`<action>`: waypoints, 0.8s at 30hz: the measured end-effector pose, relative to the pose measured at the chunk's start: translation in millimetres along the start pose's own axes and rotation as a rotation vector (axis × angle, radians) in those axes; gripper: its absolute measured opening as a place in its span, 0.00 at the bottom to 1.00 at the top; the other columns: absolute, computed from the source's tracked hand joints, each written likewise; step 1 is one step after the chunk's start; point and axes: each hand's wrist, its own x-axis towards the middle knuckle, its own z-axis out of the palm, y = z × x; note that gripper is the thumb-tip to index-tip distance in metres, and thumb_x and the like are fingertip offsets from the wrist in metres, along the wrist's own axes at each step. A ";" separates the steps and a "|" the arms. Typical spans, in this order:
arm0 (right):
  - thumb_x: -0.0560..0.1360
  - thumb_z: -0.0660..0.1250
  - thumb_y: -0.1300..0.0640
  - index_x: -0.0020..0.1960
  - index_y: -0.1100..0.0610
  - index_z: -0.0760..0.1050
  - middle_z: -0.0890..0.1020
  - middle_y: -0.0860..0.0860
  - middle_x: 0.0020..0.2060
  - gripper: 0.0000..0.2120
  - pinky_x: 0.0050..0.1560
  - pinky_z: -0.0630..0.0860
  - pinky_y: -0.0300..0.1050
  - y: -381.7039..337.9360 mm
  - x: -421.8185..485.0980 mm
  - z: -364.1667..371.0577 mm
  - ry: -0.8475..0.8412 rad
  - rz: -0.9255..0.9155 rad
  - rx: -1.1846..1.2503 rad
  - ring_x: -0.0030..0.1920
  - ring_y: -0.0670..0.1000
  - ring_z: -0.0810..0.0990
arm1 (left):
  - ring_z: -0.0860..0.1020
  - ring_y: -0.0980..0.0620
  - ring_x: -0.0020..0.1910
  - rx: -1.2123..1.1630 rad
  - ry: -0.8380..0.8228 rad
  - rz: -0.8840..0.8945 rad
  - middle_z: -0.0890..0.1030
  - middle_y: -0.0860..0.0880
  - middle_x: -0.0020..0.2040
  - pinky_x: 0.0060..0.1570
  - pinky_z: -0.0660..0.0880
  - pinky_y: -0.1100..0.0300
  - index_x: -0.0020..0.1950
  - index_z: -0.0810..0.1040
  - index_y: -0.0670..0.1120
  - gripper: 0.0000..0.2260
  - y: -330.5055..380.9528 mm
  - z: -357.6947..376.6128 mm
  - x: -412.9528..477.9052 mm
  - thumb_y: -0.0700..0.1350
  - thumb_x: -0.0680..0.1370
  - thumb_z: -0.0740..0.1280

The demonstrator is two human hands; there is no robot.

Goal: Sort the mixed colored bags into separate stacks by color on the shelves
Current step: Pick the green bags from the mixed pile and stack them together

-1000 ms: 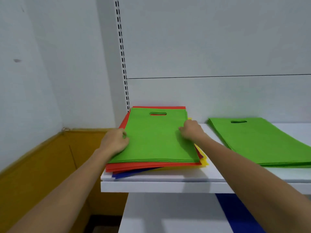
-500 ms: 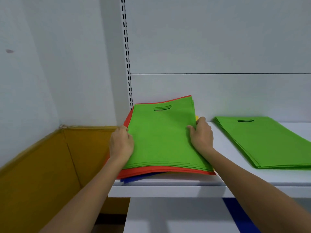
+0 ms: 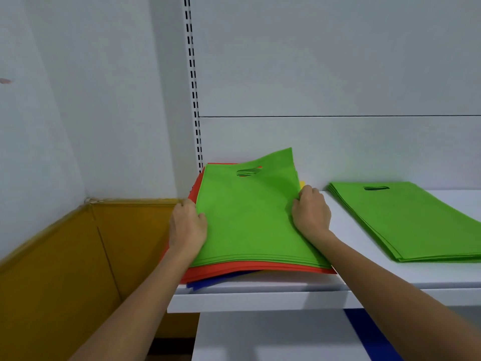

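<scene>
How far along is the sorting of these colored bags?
Done: a green stack lies at the right of the shelf. In hand: left hand and right hand grip the green bags, far edge raised. Left: red bags, blue bags and yellow bags beneath need their own stacks.

A pale grey painted wall (image 3: 78, 100) with a mustard-yellow lower band (image 3: 65, 282) stands left of a white slotted upright rail (image 3: 192, 74), a plain white back panel (image 3: 338, 61) and a flat white shelf board (image 3: 364, 280).
</scene>
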 end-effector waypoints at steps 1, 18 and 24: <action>0.76 0.57 0.64 0.54 0.65 0.68 0.75 0.61 0.53 0.08 0.44 0.66 0.49 -0.4 0.3 0.3 -0.016 0.005 -0.009 0.54 0.61 0.72 | 0.74 0.43 0.54 0.005 -0.002 -0.009 0.76 0.39 0.54 0.51 0.70 0.54 0.58 0.73 0.37 0.12 0.8 -0.8 -0.2 0.41 0.77 0.64; 0.75 0.56 0.65 0.45 0.59 0.60 0.78 0.59 0.48 0.05 0.43 0.60 0.47 -1.7 -1.3 -2.4 0.000 -0.031 -0.120 0.51 0.60 0.73 | 0.78 0.44 0.53 0.191 0.091 0.046 0.82 0.45 0.52 0.49 0.74 0.52 0.60 0.75 0.46 0.11 -1.6 -1.2 -2.6 0.44 0.77 0.63; 0.75 0.57 0.63 0.52 0.64 0.68 0.77 0.60 0.46 0.07 0.40 0.63 0.48 -1.6 -2.5 -2.8 0.084 -0.062 0.015 0.44 0.59 0.73 | 0.78 0.42 0.50 0.170 0.102 0.072 0.80 0.43 0.52 0.39 0.66 0.54 0.58 0.72 0.44 0.09 2.3 -2.7 -7.8 0.41 0.79 0.61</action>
